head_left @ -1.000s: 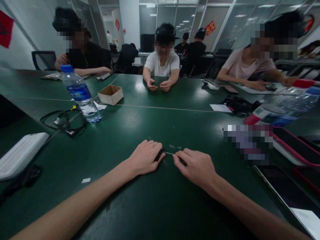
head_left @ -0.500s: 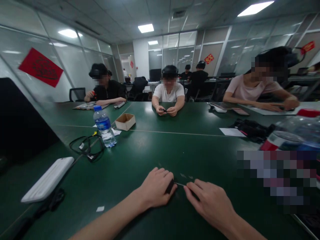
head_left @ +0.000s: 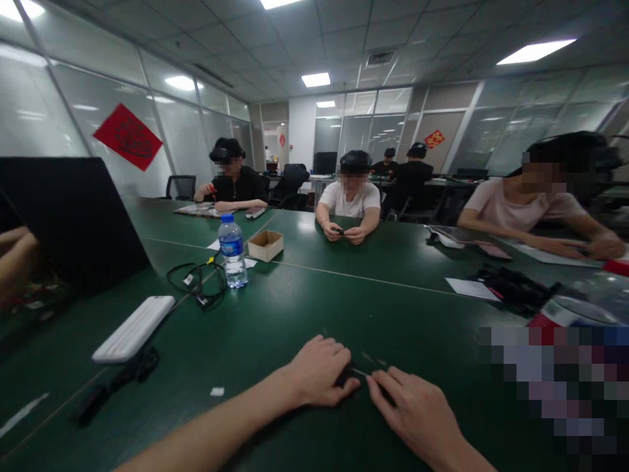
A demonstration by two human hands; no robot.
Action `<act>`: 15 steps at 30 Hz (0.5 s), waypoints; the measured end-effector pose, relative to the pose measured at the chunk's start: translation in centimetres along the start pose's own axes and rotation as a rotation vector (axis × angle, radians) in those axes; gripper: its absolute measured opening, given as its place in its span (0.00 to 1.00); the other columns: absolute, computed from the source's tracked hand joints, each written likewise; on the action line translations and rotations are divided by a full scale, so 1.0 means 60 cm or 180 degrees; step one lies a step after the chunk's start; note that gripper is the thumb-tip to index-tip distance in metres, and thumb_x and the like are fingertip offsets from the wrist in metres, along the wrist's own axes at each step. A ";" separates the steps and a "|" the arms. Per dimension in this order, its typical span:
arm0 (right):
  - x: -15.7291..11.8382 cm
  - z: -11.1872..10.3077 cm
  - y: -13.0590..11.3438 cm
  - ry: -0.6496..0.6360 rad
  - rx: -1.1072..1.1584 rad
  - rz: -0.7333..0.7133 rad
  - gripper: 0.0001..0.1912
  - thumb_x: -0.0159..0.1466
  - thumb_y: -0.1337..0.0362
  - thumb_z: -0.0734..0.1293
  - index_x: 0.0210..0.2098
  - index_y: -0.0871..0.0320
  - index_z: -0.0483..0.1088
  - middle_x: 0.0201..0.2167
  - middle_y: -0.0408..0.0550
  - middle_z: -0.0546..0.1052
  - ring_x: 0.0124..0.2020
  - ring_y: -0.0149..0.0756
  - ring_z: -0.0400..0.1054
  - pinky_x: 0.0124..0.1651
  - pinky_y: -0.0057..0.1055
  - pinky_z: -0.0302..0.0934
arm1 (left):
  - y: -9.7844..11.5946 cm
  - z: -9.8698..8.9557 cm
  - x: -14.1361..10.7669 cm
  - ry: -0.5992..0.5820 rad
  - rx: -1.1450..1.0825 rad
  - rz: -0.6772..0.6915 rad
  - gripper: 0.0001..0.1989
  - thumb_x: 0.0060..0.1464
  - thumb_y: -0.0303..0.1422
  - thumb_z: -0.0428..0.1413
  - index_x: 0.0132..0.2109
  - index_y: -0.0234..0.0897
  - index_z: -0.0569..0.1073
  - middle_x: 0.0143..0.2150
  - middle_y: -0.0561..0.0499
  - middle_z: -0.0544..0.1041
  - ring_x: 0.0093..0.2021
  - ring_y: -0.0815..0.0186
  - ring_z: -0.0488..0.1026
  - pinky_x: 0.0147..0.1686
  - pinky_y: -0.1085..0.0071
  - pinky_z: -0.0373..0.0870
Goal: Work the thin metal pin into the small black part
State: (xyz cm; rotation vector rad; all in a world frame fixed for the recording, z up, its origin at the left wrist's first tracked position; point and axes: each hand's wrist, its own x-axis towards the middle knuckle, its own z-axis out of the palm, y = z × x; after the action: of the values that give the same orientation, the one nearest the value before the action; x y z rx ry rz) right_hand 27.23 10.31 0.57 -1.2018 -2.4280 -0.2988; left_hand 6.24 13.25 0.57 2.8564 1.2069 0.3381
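Observation:
My left hand (head_left: 322, 373) rests low over the green table (head_left: 304, 308), closed around a small dark object mostly hidden beneath its fingers. Just to its right, my right hand (head_left: 410, 403) pinches the end of a thin, light-coloured rod (head_left: 360, 372). The rod's other end reaches the dark object by the left thumb; whether it goes inside cannot be made out. Faint clear scraps (head_left: 374, 359) lie on the table beyond the fingertips. A small white scrap (head_left: 217, 392) is left of my left forearm.
Leftward are a white power bank-like slab (head_left: 133, 330), black cables (head_left: 196, 285), a water bottle (head_left: 232, 252) and a dark upright panel (head_left: 73, 216). A small open box (head_left: 266, 246) stands farther back. Other people sit around the table. On the right are a white paper (head_left: 472, 288) and a large bottle (head_left: 565, 311).
My view has swung left and up, so the table things appear farther right. Both hands stay close together with the thin rod between them. Another person's arm now shows at the far left.

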 end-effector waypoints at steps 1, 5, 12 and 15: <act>0.001 -0.004 -0.004 -0.0063 -0.0007 0.0081 0.24 0.69 0.59 0.51 0.31 0.58 0.74 0.24 0.47 0.74 0.22 0.29 0.67 0.26 0.25 0.56 | 0.000 0.000 -0.002 0.0018 -0.0004 -0.0032 0.15 0.59 0.45 0.47 0.39 0.36 0.65 0.38 0.47 0.74 0.41 0.58 0.71 0.42 0.62 0.65; 0.004 -0.008 -0.016 -0.0286 -0.0065 0.0236 0.23 0.69 0.58 0.52 0.32 0.59 0.75 0.25 0.47 0.74 0.22 0.27 0.65 0.25 0.23 0.53 | -0.002 0.004 -0.008 0.0060 -0.0040 0.0003 0.12 0.61 0.40 0.45 0.39 0.36 0.65 0.38 0.46 0.74 0.41 0.59 0.71 0.42 0.63 0.64; 0.002 -0.006 -0.010 -0.0290 0.0084 0.0227 0.23 0.69 0.58 0.52 0.33 0.59 0.75 0.25 0.47 0.74 0.21 0.27 0.65 0.24 0.22 0.53 | -0.002 -0.001 -0.008 0.0069 -0.0087 -0.0021 0.13 0.62 0.42 0.45 0.39 0.36 0.64 0.38 0.47 0.73 0.40 0.60 0.71 0.40 0.63 0.63; 0.000 -0.002 -0.003 -0.0219 0.0157 0.0140 0.21 0.69 0.58 0.53 0.34 0.59 0.75 0.25 0.47 0.73 0.22 0.28 0.66 0.25 0.23 0.55 | 0.000 -0.003 -0.005 0.0066 -0.0149 -0.0143 0.14 0.61 0.44 0.46 0.41 0.36 0.63 0.38 0.48 0.74 0.39 0.60 0.71 0.40 0.63 0.64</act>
State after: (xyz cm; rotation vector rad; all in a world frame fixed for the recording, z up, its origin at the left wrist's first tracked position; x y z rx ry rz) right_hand 27.11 10.16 0.68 -1.2615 -2.4485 -0.1864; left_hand 6.00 13.01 0.71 2.7886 1.2474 0.3899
